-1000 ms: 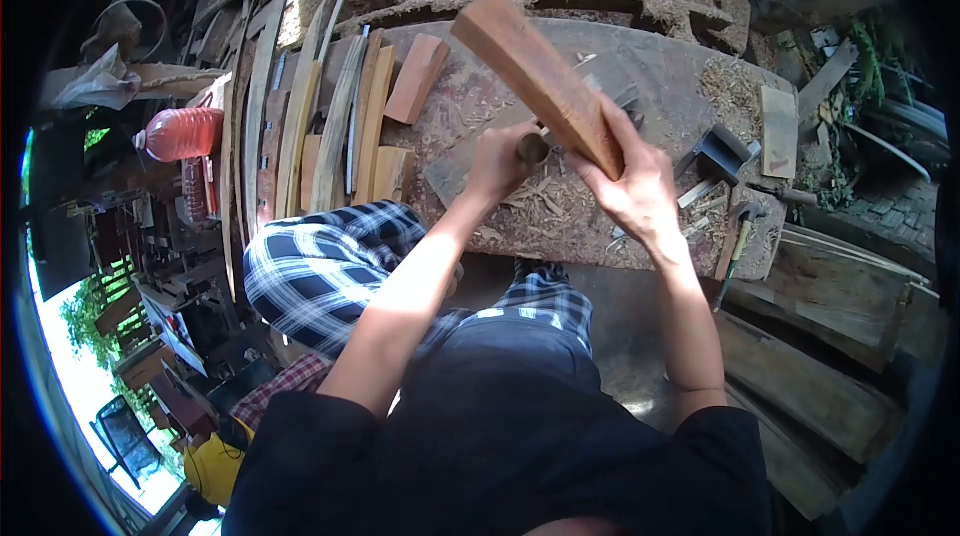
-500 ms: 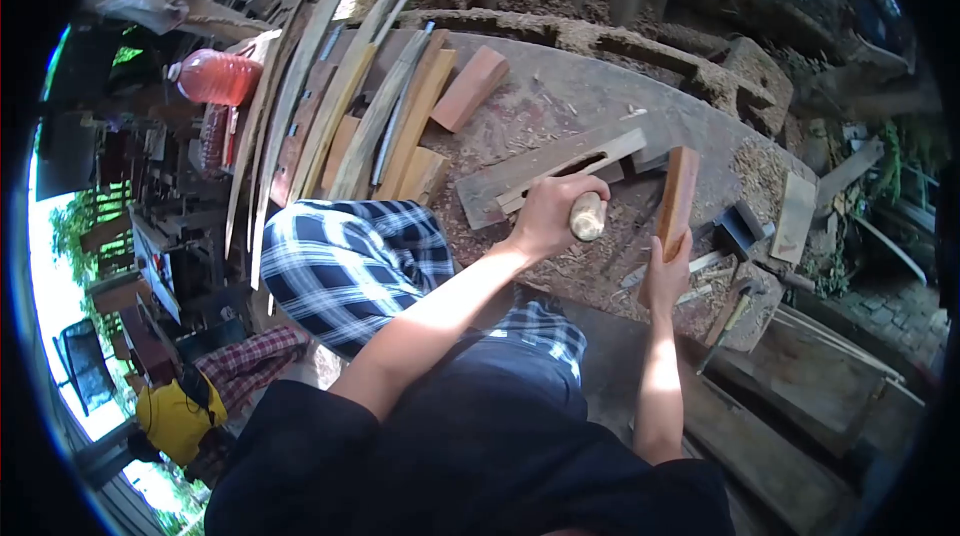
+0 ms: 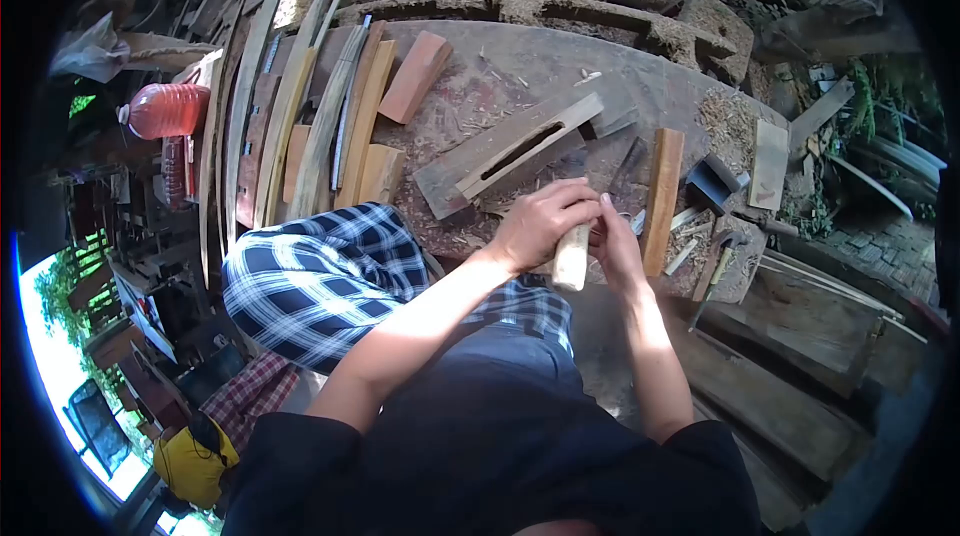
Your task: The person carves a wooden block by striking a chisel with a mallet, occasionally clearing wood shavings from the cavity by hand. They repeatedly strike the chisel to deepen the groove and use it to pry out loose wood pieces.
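Observation:
My left hand (image 3: 545,226) is wrapped round a pale, thick wooden-handled tool (image 3: 571,261), its butt end toward my body; its working end is hidden. Against its other side is my right hand (image 3: 618,248), fingers bent in and touching the tool near my left fingers. Just beyond both hands, a length of wood with a long slot (image 3: 530,148) lies on a wider board (image 3: 440,184). To the right of my right hand, a reddish-brown wood block (image 3: 663,201) lies on the bench, apart from the hand.
Shavings litter the worn workbench (image 3: 480,96). Long wood strips (image 3: 285,136) and a short reddish block (image 3: 415,76) lie left. A black angular piece (image 3: 712,184) and a hammer (image 3: 722,261) lie right. A red-liquid bottle (image 3: 168,111) and a person in yellow (image 3: 195,461) are far left.
My right hand has put the reddish-brown block down on the bench and moved left to the tool. My left hand has tilted the tool's butt toward my body. The view has shifted.

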{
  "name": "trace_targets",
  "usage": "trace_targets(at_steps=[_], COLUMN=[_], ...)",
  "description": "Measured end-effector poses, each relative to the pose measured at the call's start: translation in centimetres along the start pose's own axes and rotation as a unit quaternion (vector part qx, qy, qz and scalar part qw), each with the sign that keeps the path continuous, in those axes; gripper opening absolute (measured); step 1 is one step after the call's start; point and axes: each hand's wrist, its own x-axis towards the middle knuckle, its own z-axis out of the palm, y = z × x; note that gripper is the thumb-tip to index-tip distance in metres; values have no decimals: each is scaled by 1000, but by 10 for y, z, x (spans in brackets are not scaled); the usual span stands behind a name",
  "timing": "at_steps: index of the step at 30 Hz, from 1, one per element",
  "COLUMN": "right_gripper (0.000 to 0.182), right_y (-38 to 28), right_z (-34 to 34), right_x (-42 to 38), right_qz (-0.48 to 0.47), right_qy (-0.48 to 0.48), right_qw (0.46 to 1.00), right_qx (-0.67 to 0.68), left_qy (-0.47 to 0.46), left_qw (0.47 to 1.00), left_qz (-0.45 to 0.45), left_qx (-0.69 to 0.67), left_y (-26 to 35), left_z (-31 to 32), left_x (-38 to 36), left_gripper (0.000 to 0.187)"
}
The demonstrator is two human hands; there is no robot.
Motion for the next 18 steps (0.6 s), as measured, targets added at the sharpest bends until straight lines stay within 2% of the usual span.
trace_targets(at_steps=[2, 4, 7, 8, 9, 11, 13, 15, 17, 18], right_gripper=[48, 44, 42, 40, 38, 37, 34, 33, 32, 32], right_y=[12, 22, 35, 33, 37, 42, 48, 51, 56, 58], right_z=[14, 10, 2, 5, -2, -7, -19, -26, -33, -36], right_x=[-8, -7, 0, 0, 4, 11, 21, 24, 30, 33], right_qz=[-16, -10, -46, -56, -50, -117, -107, -113, -130, -151], right_qy=[-18, -39, -39, 15, 52, 34, 65, 88, 110, 121], right_qw=[992, 974, 967, 974, 990, 992, 980, 968, 960, 950], right_qx=[122, 222, 248, 217, 120, -20, -156, -207, -223, -246], left_qy=[-20, -40, -46, -52, -34, 8, 29, 58, 58, 70], left_qw=[999, 999, 996, 995, 993, 989, 984, 978, 948, 951], left_qz=[38, 24, -19, -27, -40, -68, -112, -153, -265, -255], left_qx=[1, -17, -71, -83, -102, -134, -138, -126, -168, -161], left_y=[-2, 1, 8, 6, 5, -4, -6, -11, -19, -23], left_z=[11, 14, 19, 17, 17, 19, 2, -12, -22, -28], left_x=[-2, -2, -3, -5, -5, -9, -4, -2, -1, 0], left_gripper=[29, 25, 23, 24, 25, 24, 21, 13, 12, 11])
